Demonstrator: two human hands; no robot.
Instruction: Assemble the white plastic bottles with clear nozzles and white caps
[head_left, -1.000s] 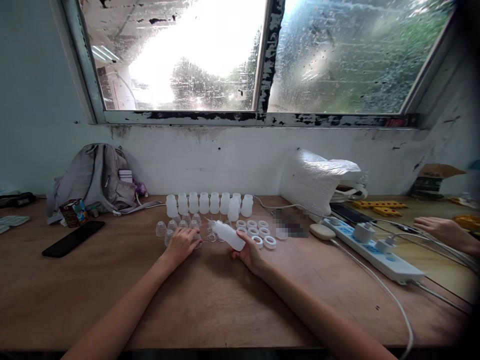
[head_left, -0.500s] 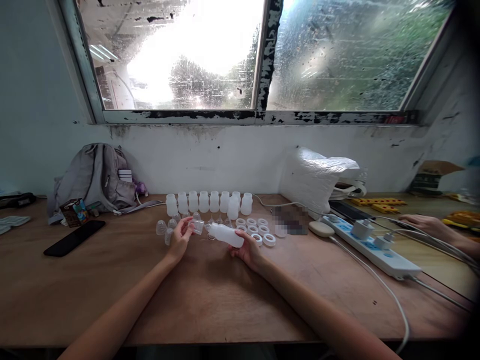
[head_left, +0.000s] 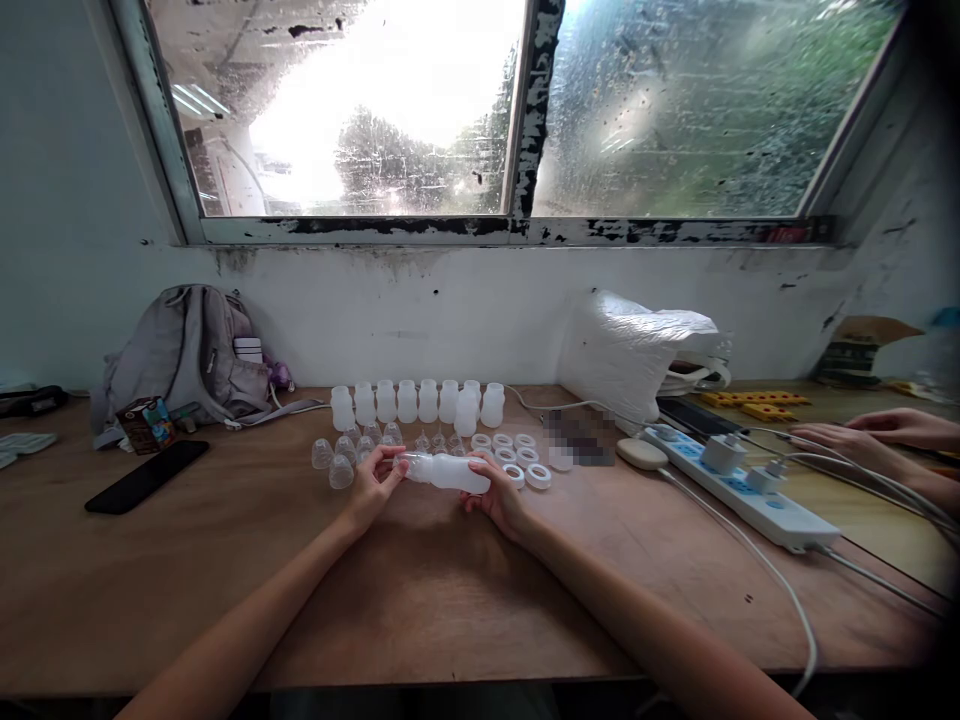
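My right hand [head_left: 501,497] grips the base end of a small white plastic bottle [head_left: 450,472], held sideways just above the wooden table [head_left: 465,590]. My left hand [head_left: 373,484] pinches a clear cap [head_left: 406,464] pressed against the bottle's nozzle end. Beyond my hands stands a row of several white bottles [head_left: 417,402]. Clear caps [head_left: 341,458] lie to the left and white rings [head_left: 523,462] to the right.
A grey backpack [head_left: 189,356], a small carton [head_left: 146,424] and a black phone [head_left: 146,476] lie at the left. A white plastic bag [head_left: 637,352], a power strip [head_left: 742,484] with cables and another person's hands [head_left: 874,432] are at the right.
My left hand picked a clear cap from the table, lifted it and brought it onto the nozzle of the bottle. The right hand kept holding the bottle, levelling it.
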